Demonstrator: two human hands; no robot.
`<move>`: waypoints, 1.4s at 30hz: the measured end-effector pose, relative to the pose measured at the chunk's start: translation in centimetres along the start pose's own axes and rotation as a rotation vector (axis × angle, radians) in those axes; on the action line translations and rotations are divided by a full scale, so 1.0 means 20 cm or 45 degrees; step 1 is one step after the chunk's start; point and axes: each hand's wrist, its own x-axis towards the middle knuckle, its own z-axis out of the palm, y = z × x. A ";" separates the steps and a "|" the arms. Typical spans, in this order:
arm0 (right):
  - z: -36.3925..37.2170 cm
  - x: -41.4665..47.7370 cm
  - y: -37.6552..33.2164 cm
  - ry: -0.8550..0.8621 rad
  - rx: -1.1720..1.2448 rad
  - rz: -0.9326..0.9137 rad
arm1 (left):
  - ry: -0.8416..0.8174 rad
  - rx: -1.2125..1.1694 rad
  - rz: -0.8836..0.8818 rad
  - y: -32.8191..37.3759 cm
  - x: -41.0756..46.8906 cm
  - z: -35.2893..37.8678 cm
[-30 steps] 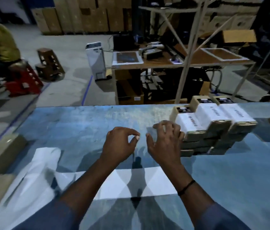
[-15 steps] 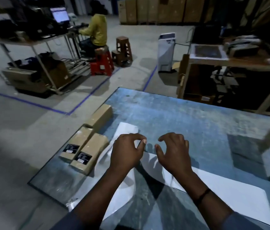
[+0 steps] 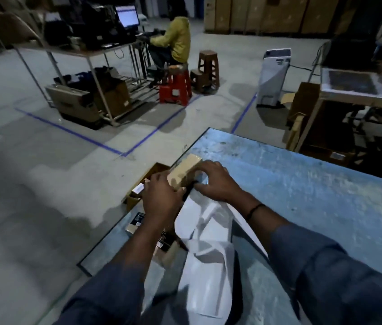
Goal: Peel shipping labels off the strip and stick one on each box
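Both hands on a box at frame centre

The left hand point(image 3: 162, 195) clasps the brown box point(image 3: 183, 172) from the left, and the right hand point(image 3: 218, 184) curls its fingers round the box's right side. The white label strip point(image 3: 205, 233) lies crumpled just below, on the blue table point(image 3: 302, 195).

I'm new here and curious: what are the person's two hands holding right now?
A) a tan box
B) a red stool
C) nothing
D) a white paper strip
A: the left hand and right hand both curl round the box, while the strip lies on the table.
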 end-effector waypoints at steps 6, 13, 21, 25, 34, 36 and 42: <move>0.09 0.42 0.08 -0.124 0.020 0.085 | -0.216 0.196 -0.046 -0.09 0.28 0.18; 0.09 0.60 0.14 -0.147 0.209 0.320 | -0.037 0.049 0.278 -0.12 0.34 0.23; -0.11 0.26 0.32 -0.218 0.243 0.234 | 0.050 -0.439 0.536 -0.08 0.27 0.21; -0.17 0.04 0.33 0.095 0.247 0.117 | -0.001 -0.751 0.198 0.05 0.19 0.17; -0.24 -0.63 0.28 0.777 0.198 0.368 | -0.784 -1.553 -0.369 0.70 -0.29 0.27; -0.26 -0.71 0.27 0.724 0.252 0.384 | -0.830 -1.521 -0.267 0.71 -0.29 0.29; -0.55 -1.18 0.49 0.819 0.714 0.543 | -1.241 -1.109 0.261 0.90 -0.46 0.25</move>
